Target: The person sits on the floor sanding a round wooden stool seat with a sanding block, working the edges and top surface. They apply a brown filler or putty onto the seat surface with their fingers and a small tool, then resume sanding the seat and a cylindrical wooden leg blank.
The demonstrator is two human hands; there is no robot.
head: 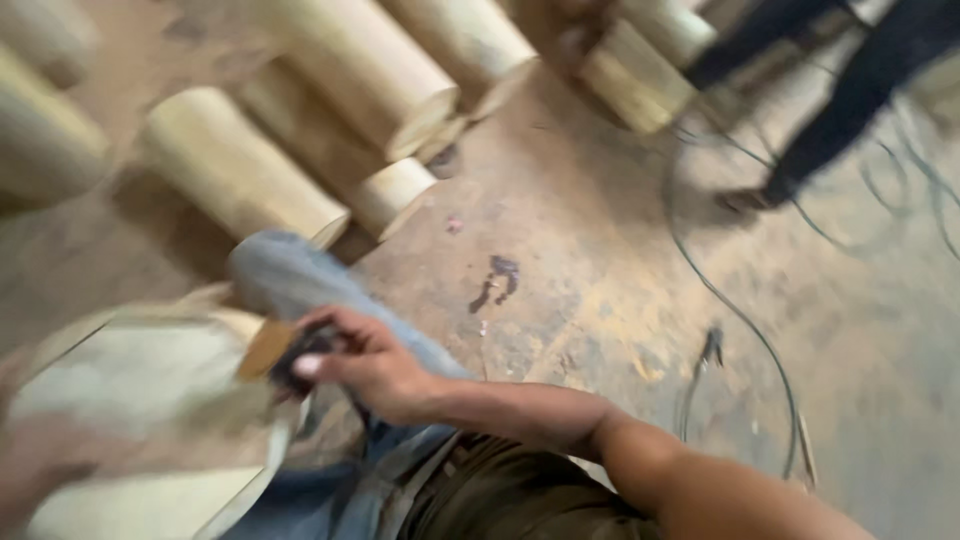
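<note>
My right hand (365,370) reaches in from the lower right and is closed around a small dark pad with a tan sheet (275,352) at its front. The pad presses on the upper right edge of a large pale wooden cylinder (140,390) that fills the lower left. A blurred skin-toned shape (25,465) at the bottom left edge lies on the same cylinder; it may be my left hand, and its fingers cannot be made out. My knee in blue jeans (290,275) sits just behind the cylinder.
Several pale wooden cylinders (240,170) lie on the brown dirt floor (560,240) across the top left and top. Another person's legs in dark trousers (850,110) stand at the top right. Black cables (740,320) loop over the floor on the right.
</note>
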